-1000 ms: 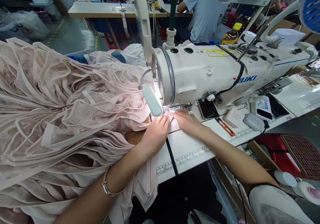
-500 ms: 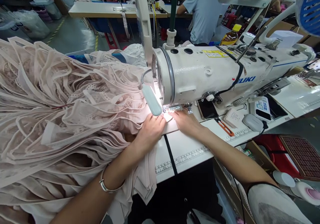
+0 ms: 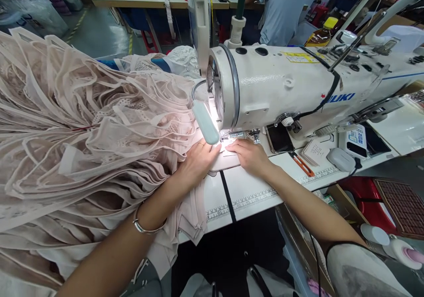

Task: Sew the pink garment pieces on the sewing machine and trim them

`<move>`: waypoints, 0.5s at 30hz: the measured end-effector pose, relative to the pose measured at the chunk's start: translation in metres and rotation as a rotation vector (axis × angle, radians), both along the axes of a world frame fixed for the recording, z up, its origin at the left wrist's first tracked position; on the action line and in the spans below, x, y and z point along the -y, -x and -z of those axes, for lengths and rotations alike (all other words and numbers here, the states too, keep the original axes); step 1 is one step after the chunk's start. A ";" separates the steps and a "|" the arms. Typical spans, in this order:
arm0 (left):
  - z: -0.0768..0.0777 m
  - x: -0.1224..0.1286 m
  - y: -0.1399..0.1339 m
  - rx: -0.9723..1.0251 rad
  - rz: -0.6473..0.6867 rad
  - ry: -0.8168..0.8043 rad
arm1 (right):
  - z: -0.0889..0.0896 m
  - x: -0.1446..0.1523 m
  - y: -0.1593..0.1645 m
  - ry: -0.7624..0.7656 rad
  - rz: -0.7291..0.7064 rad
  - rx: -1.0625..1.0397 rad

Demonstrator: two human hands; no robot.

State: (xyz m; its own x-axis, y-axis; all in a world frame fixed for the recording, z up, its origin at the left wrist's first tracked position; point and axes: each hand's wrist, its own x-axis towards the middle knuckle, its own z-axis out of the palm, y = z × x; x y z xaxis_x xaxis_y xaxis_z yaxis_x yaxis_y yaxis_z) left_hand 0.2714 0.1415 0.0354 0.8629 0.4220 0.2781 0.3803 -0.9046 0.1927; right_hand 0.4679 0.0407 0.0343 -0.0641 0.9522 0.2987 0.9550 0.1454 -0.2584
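Note:
Under the head of a white sewing machine (image 3: 261,87) lies a pale pink fabric piece (image 3: 228,152), brightly lit close to the needle area. My left hand (image 3: 199,159) is closed on its left side, thumb pointing at the presser foot and fingers bent together. From the right, my right hand (image 3: 251,156) grips the same piece, its fingertips pressed together beside the foot. A grey-green oval guard (image 3: 206,122) hangs just above my left fingers and hides the needle. A big heap of pale pink lace-trimmed garments (image 3: 132,133) lies against my left forearm.
A phone (image 3: 279,138), an orange cutter (image 3: 303,164), a stack of paper cards (image 3: 314,152) and a white case (image 3: 340,159) lie right of my hands. A ruler strip (image 3: 255,201) lines the table's front edge. Beyond the machine sits a person (image 3: 283,12) in light blue.
The camera view has shifted, so the machine appears higher and farther right. Both hands stay at the fabric by the foot; the gap between their fingertips looks slightly wider.

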 end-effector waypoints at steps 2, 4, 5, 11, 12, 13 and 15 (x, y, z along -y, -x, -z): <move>0.003 -0.002 0.001 0.043 -0.015 0.070 | 0.001 0.000 -0.001 -0.029 0.018 -0.058; 0.005 -0.004 0.003 0.083 0.053 0.094 | 0.000 0.001 -0.003 -0.044 0.029 -0.101; 0.006 -0.005 0.004 0.101 0.102 0.090 | 0.000 0.001 -0.003 -0.045 0.029 -0.115; 0.008 -0.005 0.003 0.094 0.227 -0.087 | -0.002 0.003 -0.003 -0.080 -0.053 -0.150; 0.007 -0.004 0.002 0.083 0.221 -0.119 | -0.001 0.002 -0.002 -0.089 -0.061 -0.151; 0.007 -0.003 0.001 0.077 0.213 -0.140 | -0.001 0.002 -0.002 -0.094 -0.063 -0.151; 0.005 -0.001 0.000 0.080 0.205 -0.154 | 0.000 0.002 -0.002 -0.098 -0.061 -0.151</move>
